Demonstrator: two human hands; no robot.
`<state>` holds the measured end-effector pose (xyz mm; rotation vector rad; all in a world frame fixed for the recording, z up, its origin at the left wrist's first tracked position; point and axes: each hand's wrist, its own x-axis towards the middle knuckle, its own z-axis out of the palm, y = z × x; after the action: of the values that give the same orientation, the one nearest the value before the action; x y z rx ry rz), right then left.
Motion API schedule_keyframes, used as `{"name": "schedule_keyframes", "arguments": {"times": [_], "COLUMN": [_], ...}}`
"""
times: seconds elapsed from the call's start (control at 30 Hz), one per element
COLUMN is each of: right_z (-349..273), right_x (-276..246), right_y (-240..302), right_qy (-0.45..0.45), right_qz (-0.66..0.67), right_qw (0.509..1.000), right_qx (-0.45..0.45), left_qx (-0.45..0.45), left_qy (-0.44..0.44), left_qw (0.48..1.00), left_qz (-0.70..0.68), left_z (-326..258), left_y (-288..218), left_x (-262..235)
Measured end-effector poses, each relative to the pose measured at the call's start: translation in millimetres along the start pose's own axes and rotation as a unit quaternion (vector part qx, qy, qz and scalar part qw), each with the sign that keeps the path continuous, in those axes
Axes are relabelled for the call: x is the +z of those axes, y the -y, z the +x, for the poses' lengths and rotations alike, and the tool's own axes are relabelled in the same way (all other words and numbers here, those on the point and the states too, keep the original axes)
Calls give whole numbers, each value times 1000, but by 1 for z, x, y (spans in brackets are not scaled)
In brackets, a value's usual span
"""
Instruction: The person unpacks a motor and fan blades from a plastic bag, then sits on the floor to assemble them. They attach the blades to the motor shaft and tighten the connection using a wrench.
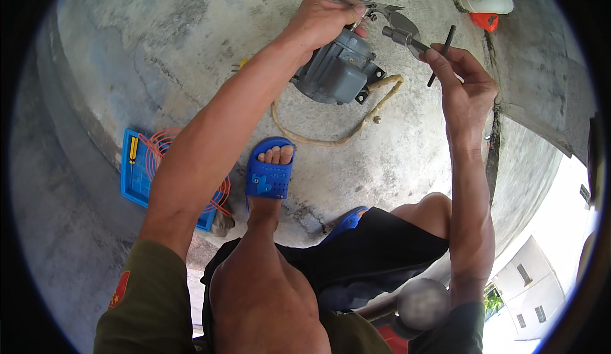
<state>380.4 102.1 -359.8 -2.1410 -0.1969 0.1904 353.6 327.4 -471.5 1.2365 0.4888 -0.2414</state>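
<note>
A grey electric motor [337,68] with a metal fan [403,24] at its shaft end lies on the concrete. My left hand [328,20] is closed on the fan near its hub, thumb beside the shaft; some fingers are hidden behind. To the right, my right hand [468,80] is closed on a T-shaped tool: a grey metal cylinder [399,36] with a dark cross rod [442,56]. The cylinder's free end points left toward the hub, apart from it, in front of a fan blade. A tan cable [347,141] curves from the motor toward my feet.
A blue tray [135,192] at the left holds a yellow-handled screwdriver [133,150] and coiled red wire [156,153]. A small round metal piece [377,120] lies near the cable. A white pipe [484,0] stands at the far right. My blue sandal [270,176] is below the motor.
</note>
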Motion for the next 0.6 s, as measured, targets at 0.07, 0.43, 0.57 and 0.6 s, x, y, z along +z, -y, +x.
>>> {"name": "schedule_keyframes", "arguments": {"times": [0.07,0.43,0.57,0.6], "right_z": [1,9,12,13], "right_x": [1,1,-1,-2], "right_y": [3,12,11,12], "right_qy": [7,66,91,99], "right_qz": [46,165,179,183], "right_qw": [996,951,937,932], "right_qx": [73,252,286,298], "left_qx": [-2,2,11,13], "left_qy": [-2,-26,-29,-35], "left_qw": [1000,998,998,999], "left_qz": [3,50,51,34], "left_z": [0,-4,-3,-3], "left_y": [0,7,10,12], "left_x": [-1,7,5,6]}}
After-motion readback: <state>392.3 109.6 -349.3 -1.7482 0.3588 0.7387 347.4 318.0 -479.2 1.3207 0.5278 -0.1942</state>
